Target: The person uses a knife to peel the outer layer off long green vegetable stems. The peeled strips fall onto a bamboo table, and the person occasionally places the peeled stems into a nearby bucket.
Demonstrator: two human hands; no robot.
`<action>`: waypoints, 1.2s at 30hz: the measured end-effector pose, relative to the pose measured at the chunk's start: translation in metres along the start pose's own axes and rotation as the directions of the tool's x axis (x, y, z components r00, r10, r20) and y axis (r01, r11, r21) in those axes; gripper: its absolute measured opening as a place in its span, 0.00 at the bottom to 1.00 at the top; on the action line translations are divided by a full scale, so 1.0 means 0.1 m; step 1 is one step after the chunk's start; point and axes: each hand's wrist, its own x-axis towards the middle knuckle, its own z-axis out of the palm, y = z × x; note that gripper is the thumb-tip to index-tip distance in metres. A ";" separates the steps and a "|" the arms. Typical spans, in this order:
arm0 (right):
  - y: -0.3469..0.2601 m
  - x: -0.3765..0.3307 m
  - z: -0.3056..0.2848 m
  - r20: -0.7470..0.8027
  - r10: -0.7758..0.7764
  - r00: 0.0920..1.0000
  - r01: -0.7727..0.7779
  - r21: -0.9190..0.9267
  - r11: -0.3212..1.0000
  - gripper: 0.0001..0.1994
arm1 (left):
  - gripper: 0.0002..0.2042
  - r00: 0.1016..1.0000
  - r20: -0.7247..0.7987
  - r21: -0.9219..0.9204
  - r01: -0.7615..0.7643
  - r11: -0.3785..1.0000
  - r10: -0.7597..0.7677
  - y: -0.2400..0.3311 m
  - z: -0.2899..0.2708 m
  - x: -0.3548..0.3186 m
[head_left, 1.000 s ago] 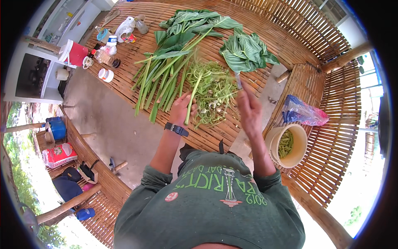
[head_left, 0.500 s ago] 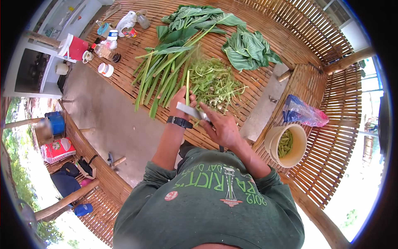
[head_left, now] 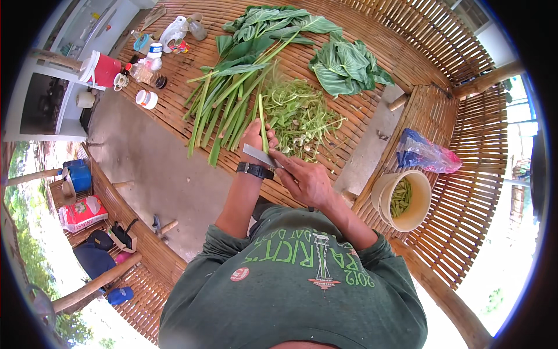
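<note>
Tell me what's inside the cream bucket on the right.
The cream bucket holds cut green pieces. Only the topmost show; the bucket's bottom and anything beneath the pieces are covered.

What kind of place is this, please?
Probably an open-sided kitchen or dining shelter: a slatted table bearing leafy stalks, a slatted bench beside it, and greenery outside.

Since a second ago, swung right hand (head_left: 305, 175) and knife (head_left: 258, 155) from near the leaves (head_left: 346, 67) to the lower end of the stalk (head_left: 262, 119), perhaps touching.
</note>
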 end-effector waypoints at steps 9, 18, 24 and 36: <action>0.17 -0.01 0.05 0.102 0.182 0.978 -0.208 0.421 0.883 0.21 | 0.08 0.977 0.086 -0.008 -0.197 0.980 0.197 0.06 0.13 -0.19; 0.20 0.06 -0.15 0.116 0.446 0.888 -0.396 0.685 0.611 0.22 | 0.17 0.979 0.101 0.223 -0.196 0.955 0.177 0.14 0.19 -0.26; 0.52 0.26 -0.67 -0.285 0.552 0.784 -0.182 0.745 0.642 0.21 | 0.19 0.981 0.124 0.575 -0.196 0.794 0.152 0.04 -0.09 -0.31; 0.75 0.29 -0.68 -0.091 0.482 0.872 -0.374 0.513 0.773 0.25 | 0.15 0.987 -0.091 0.331 -0.098 0.938 0.135 -0.01 -0.43 -0.14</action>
